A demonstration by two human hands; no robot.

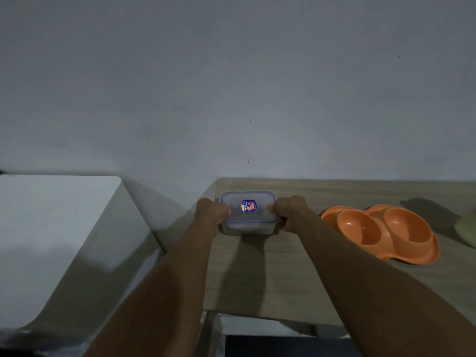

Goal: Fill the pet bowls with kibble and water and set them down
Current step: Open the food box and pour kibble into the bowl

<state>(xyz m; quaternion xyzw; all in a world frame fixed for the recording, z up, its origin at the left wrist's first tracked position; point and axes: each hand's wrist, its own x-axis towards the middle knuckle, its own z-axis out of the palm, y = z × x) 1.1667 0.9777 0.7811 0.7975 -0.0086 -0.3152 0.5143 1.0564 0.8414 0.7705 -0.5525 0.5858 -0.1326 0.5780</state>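
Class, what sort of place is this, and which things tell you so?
Probably a home feeding corner: a wood-grain tabletop against a plain grey wall, an orange plastic double pet bowl, and a clear blue-rimmed lidded food container.

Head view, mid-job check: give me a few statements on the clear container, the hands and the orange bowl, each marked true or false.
1. The left hand and the right hand both have a grip on the clear container, one at each end. True.
2. The container's lid is off. False: the blue-rimmed lid is on it.
3. The orange double bowl holds kibble. False: both of its wells look empty.
4. The bowl sits on the wooden table, to the right of the container. True.
5. The right hand touches the bowl. False: bare table shows between them.
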